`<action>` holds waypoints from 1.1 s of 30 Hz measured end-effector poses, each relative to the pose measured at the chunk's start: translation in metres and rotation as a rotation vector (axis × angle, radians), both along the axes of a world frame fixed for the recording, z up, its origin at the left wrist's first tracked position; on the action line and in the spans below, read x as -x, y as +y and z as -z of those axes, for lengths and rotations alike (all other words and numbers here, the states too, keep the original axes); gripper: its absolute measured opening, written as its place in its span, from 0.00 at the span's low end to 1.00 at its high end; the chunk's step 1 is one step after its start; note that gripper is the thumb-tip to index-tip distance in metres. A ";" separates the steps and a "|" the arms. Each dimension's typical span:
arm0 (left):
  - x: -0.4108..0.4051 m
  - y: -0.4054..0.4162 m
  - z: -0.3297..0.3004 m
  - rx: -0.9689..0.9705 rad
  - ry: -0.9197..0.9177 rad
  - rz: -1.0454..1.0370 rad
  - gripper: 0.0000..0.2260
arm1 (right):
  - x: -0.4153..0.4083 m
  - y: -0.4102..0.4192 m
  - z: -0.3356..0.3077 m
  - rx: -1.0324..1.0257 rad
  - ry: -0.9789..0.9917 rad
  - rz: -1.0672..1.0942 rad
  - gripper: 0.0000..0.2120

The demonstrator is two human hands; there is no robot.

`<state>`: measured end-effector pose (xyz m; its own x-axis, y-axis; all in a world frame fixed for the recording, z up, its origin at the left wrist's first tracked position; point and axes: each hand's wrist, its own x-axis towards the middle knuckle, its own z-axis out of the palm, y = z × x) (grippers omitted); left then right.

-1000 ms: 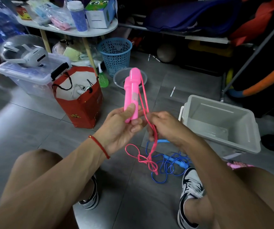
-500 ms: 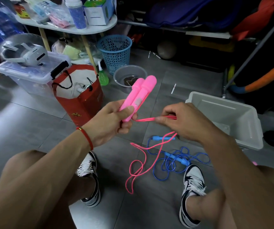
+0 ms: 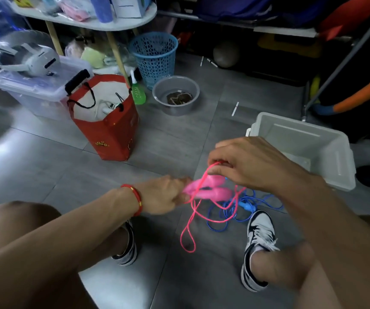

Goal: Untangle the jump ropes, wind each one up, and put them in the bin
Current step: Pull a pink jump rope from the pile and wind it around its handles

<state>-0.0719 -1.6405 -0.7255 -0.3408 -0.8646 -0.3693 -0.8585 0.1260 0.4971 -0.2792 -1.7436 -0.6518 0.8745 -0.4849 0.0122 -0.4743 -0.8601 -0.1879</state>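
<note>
Mid-frame: left hand [image 3: 166, 195] gripping both pink plastic jump-rope handles [image 3: 210, 191], right hand [image 3: 244, 163] pinching thin pink cord [image 3: 193, 210], winding barely begun. Lower centre: tangled blue rope [image 3: 230, 216] untouched on floor. Right: grey plastic bin [image 3: 326, 159] without ropes.

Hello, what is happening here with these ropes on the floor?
A person sitting on the floor is winding up a pink jump rope. The left hand grips its two pink handles, and the right hand pinches the cord above them. A loop of pink cord hangs down. The blue jump rope lies in a heap on the floor. The grey bin holds no rope.
</note>
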 end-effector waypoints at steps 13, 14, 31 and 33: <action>0.007 0.031 -0.047 0.055 0.704 -0.063 0.08 | 0.022 -0.008 0.038 -1.071 -0.285 0.008 0.18; 0.004 0.029 -0.046 0.018 0.793 -0.159 0.04 | 0.020 -0.001 0.040 -1.069 -0.285 0.075 0.16; -0.028 0.001 0.019 0.131 0.387 -0.783 0.08 | -0.023 0.052 0.066 -0.563 0.032 0.347 0.15; -0.030 -0.003 0.016 0.180 0.262 -0.789 0.10 | -0.024 0.056 0.062 -0.578 0.051 0.347 0.16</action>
<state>-0.0417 -1.6436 -0.7420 0.3314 -0.9227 -0.1969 -0.5877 -0.3652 0.7220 -0.2553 -1.6878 -0.7138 0.6598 -0.6533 -0.3712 -0.7252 -0.4243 -0.5423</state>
